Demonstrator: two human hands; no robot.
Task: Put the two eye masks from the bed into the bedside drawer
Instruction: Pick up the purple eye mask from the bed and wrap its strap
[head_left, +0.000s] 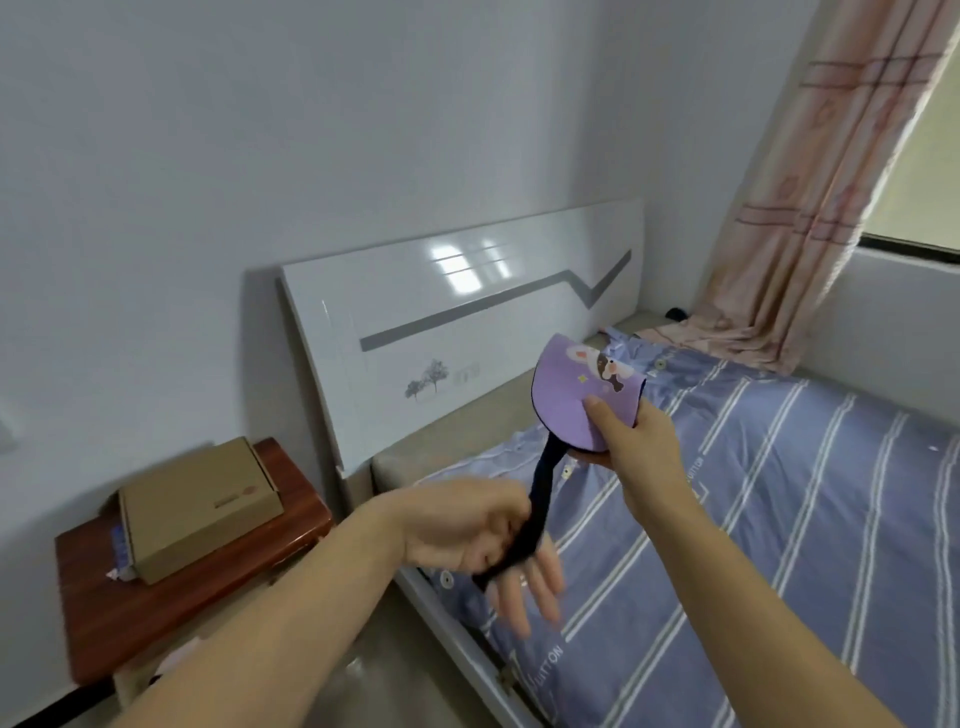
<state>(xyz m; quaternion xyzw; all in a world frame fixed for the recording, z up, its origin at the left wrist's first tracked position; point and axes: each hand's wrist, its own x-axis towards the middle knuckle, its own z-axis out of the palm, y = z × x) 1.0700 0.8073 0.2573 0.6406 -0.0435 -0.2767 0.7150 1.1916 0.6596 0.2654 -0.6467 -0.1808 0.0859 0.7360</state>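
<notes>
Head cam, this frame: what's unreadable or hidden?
- Second eye mask: none seen in the head view; possibly behind the purple eye mask the right hand pinches.
- Bedside drawer: front cut off below the bedside table top.
- Left hand grip on the dark strap: motion-blurred.
- Cardboard box label: too small.

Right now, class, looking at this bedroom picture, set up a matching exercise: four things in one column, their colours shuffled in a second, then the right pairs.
Things:
1. eye mask
2. mask strap
3. cardboard box
4. bedside table

Colours:
A. reddish-brown
B. purple with a cartoon print
C. tan
D. dark, nearly black

Pairs: 1-B, 2-D, 3-C, 4-A
</notes>
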